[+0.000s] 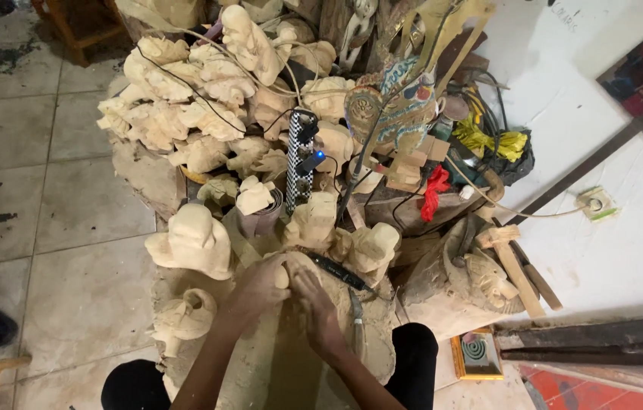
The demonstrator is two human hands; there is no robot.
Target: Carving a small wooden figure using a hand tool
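pale unfinished wooden carving (302, 262) sits on the rough wood block (276, 364) between the person's knees, right under both hands. the left hand (260, 285) is clenched around its left side and holds it firm. the right hand (314, 300) lies on its right side with fingers curled on the wood; whether these fingers also pinch a small tool, one cannot tell. the step in hand seems to be fine shaping of the surface, so the next move probably calls for a steady grip and small, controlled pressure. one dark-handled chisel (336, 269) lies just beside the right hand. one checkered black-and-white power strip (301, 156) stands behind. many similar pale carvings (185, 106) are piled further back, too many to count exactly.
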